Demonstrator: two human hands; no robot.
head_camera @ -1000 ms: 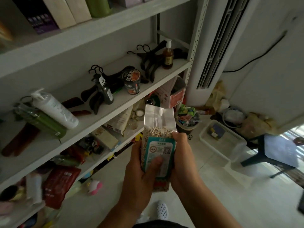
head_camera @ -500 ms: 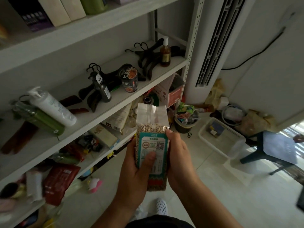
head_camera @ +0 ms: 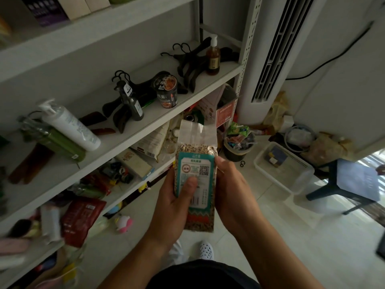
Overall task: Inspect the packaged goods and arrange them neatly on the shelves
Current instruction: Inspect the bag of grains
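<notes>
— While both hands are up in the middle, what takes the most room?
— White shelves (head_camera: 125, 142) along the left side, three boards showing, all cluttered. Right of them a tall white tower unit (head_camera: 256, 59) with a slatted grille stands against the wall.
— And on the floor?
— A clear plastic bin (head_camera: 300, 178) sits just beside a dark stool (head_camera: 352, 180), both off to the right. Nearer the shelves is a small dark bucket (head_camera: 237, 147) stuffed with wrappers.
— Where's the packaged good?
— A packet of grain (head_camera: 198, 163) is held upright in front of the lower shelves, above the floor and not on any board. It has a clear top flap, and its teal label with a QR code faces the camera.
— How is it held?
— With both hands. The left hand (head_camera: 173, 205) cups it from the left and behind, with the thumb (head_camera: 189, 184) pressed flat across the label. The right hand (head_camera: 233, 184) wraps the right edge with its fingers curled round the back, so I can't tell where those fingertips lie.
— What's on the middle board?
— From the left, a green bottle (head_camera: 56, 142) and a white bottle (head_camera: 73, 126) lie side by side, touching. Then a dark spray bottle (head_camera: 133, 103) stands among black hangers (head_camera: 118, 119). A cup of instant noodles (head_camera: 166, 90) is upright, and an amber pump bottle (head_camera: 213, 57) stands at the far end.
— Below that?
— A red pouch (head_camera: 81, 215) lies near the front edge of the lower board, blurred, with boxes and packets further along.
</notes>
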